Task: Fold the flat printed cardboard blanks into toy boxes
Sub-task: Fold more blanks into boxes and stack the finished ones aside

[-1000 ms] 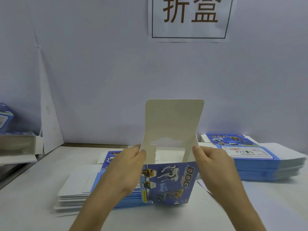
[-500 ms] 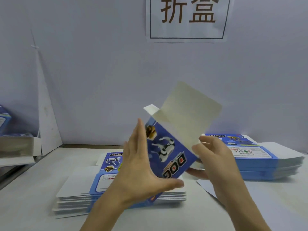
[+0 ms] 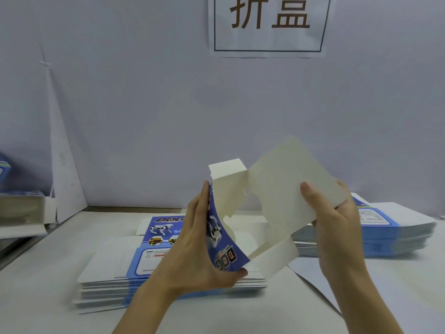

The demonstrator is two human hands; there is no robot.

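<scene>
The half-folded box (image 3: pixel 227 249) is hanging in the air, tilted, blue DOG print facing left, white inside showing, just above the front stack of blanks (image 3: pixel 115 268). L hand (image 3: pixel 192 249) is bracing it: fingers straight & flat against the blue face, thumb stretched under the lower corner. R hand (image 3: pixel 337 227) is pinching the big white flap (image 3: pixel 277 184), thumb on the inner side, fingers behind. A small tab (image 3: pixel 226 168) is sticking up at the top, and a strip (image 3: pixel 274 259) is dangling at the bottom. A second stack (image 3: pixel 390 235) is sitting to the right on the table (image 3: pixel 48 297), apart from the first. A loose white sheet (image 3: pixel 305 278) is lying btwn them. A paper sign (image 3: pixel 268 25) w/ two characters is hanging on the wall behind.
</scene>
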